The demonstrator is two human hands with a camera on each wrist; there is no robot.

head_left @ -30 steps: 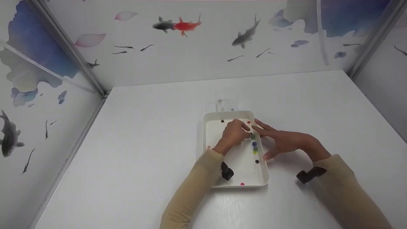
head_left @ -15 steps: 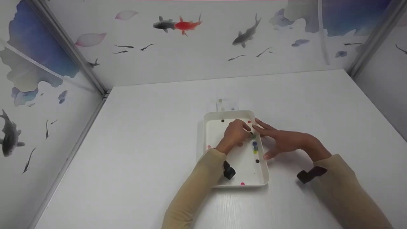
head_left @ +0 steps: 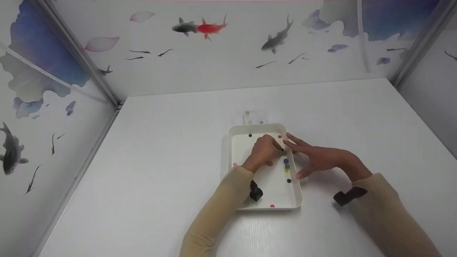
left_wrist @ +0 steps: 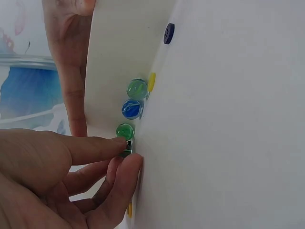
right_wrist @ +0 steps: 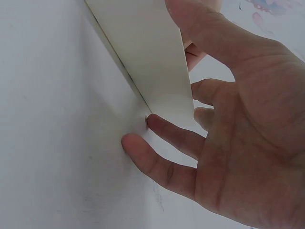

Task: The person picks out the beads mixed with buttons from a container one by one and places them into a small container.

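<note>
A white tray lies on the table with buttons and glass marbles in it. My left hand reaches inside to the right wall, thumb and index finger pinching a small dark piece, mostly hidden by the fingertips. Right beside it sits a green marble. A blue marble, a blue-green marble, a yellow button and a dark button line the same wall. My right hand spreads its fingers along the outside of that wall, with the thumb at the rim.
Behind the tray stands a clear box with a few small pieces in it. Elsewhere in the tray are a black piece, a red piece and a pink piece. Fish-patterned panels enclose the table.
My left fingertips have shifted slightly at the dark piece, and the green marble beside it is more covered in the head view. The right hand stays against the tray wall.
</note>
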